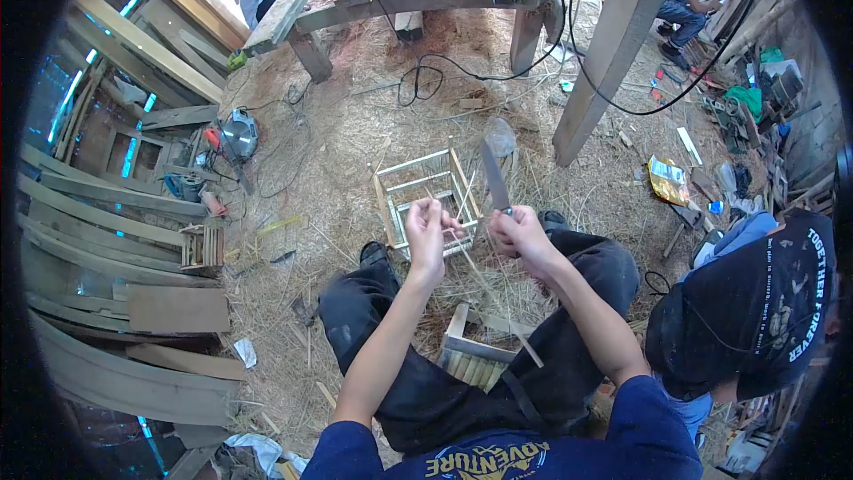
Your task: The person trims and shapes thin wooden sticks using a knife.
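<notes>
My right hand (522,236) is closed round the handle of a knife (494,174), its broad blade pointing up and away from me. My left hand (428,229) is pinched on a thin bamboo strip (484,281), which slants down to the right toward my knee. Just beyond my hands, a small frame of wooden sticks (382,185) stands on the littered floor. Between my legs rests a small wooden piece with a row of bamboo slats (473,368), partly covered by my clothing.
A workbench (400,5) stands ahead, with a post (617,53) right of it. A circular saw (238,135) lies left. One person (746,302) sits close at my right; others (684,4) are farther back. Black cable (657,112) hangs across the right side.
</notes>
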Motion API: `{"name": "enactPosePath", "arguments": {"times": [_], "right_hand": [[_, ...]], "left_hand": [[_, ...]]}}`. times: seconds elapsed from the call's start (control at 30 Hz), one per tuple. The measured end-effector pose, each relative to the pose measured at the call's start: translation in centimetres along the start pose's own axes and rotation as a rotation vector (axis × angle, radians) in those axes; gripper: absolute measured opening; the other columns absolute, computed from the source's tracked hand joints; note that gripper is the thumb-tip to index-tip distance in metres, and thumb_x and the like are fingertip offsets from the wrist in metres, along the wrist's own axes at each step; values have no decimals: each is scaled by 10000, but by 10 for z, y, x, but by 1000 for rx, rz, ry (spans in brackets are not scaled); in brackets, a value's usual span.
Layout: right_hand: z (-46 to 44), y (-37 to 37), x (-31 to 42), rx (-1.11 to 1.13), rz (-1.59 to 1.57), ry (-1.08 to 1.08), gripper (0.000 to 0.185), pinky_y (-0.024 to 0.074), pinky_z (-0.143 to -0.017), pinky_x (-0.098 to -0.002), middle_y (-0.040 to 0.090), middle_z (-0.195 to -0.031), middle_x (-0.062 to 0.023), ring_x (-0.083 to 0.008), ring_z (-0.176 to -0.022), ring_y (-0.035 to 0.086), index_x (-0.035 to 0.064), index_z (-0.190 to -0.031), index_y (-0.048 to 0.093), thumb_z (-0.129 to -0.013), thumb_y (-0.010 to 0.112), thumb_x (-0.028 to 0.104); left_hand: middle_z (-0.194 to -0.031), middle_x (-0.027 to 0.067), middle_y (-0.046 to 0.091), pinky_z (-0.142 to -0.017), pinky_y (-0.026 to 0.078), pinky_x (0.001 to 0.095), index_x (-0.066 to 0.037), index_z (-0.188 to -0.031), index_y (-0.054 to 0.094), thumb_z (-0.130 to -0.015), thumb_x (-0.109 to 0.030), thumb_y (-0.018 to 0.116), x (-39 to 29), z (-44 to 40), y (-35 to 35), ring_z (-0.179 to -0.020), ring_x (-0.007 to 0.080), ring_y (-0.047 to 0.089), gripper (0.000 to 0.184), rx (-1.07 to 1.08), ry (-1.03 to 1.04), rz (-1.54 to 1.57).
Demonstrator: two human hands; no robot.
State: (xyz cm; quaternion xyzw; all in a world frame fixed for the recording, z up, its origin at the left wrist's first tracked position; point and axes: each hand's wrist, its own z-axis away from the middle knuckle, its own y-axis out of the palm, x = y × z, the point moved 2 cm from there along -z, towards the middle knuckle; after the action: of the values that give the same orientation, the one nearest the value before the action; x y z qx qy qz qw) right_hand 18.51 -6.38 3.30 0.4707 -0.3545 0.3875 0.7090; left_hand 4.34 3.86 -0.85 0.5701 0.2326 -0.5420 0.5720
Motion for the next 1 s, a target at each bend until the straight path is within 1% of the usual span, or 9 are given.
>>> {"name": "enactPosePath", "arguments": {"times": [0.13,0.23,0.33,0.37,0.5,0.6,0.8,0.83,1.0], "right_hand": [[3,-9,-2,23,8,-52,235,214,-412,-241,352,-544,76,-42,-430,292,99,-745,489,-971,542,141],[-6,-20,0,-127,95,-131,207,229,-410,-231,376,-572,75,-36,-438,316,94,-781,513,-976,535,161],[-7,-16,-7,-199,-37,-52,182,232,-411,-224,390,-590,76,-31,-445,325,90,-815,529,-981,535,164],[-10,-14,-8,-221,-21,-105,177,234,-410,-218,402,-594,71,-28,-451,335,95,-829,533,-989,537,170],[-18,-16,-2,-307,-73,-284,142,250,-438,-209,456,-637,71,-7,-521,372,91,-900,601,-995,566,190],[-22,-20,-8,-311,-99,-296,181,252,-445,-208,464,-650,73,0,-526,371,89,-903,598,-987,605,250],[-16,1,-9,-212,106,-142,331,236,-432,-202,489,-678,68,2,-489,351,78,-1028,604,-962,642,401],[-7,13,2,-220,143,-140,294,291,-467,-188,564,-695,62,-8,-524,416,74,-966,637,-943,675,365],[-9,16,-8,-158,208,-33,274,291,-459,-188,597,-719,56,-3,-522,424,82,-926,668,-946,674,356]], "left_hand": [[-708,16,492,-486,490,262,-51,-1028,467,-1041,-183,497,0,-15,-12,-571,131,569,136,-69,15,65],[-756,27,527,-576,518,276,-53,-1069,493,-1039,-197,505,-9,2,0,-653,140,599,147,171,-13,53],[-828,34,560,-715,537,316,-56,-1135,515,-1032,-201,521,-11,27,24,-781,152,620,178,249,-277,128],[-883,42,592,-806,539,339,-58,-1175,538,-1025,-189,531,-5,29,21,-892,155,631,199,350,-306,96],[-956,39,608,-812,545,349,-49,-1210,543,-1016,-166,543,5,32,25,-923,153,622,227,438,-296,127],[-976,45,614,-813,548,345,-40,-1233,533,-1010,-150,553,4,38,30,-935,151,622,249,479,-253,113],[-896,40,628,-759,549,293,-23,-1265,518,-1027,-155,524,-3,20,17,-838,133,639,272,321,-97,56],[-891,37,628,-738,546,286,-24,-1259,522,-1032,-161,517,-9,18,16,-818,121,632,265,307,-88,32],[-861,27,629,-723,539,273,-47,-1261,525,-1046,-209,491,-11,17,7,-750,105,624,271,296,-45,-23]]}}
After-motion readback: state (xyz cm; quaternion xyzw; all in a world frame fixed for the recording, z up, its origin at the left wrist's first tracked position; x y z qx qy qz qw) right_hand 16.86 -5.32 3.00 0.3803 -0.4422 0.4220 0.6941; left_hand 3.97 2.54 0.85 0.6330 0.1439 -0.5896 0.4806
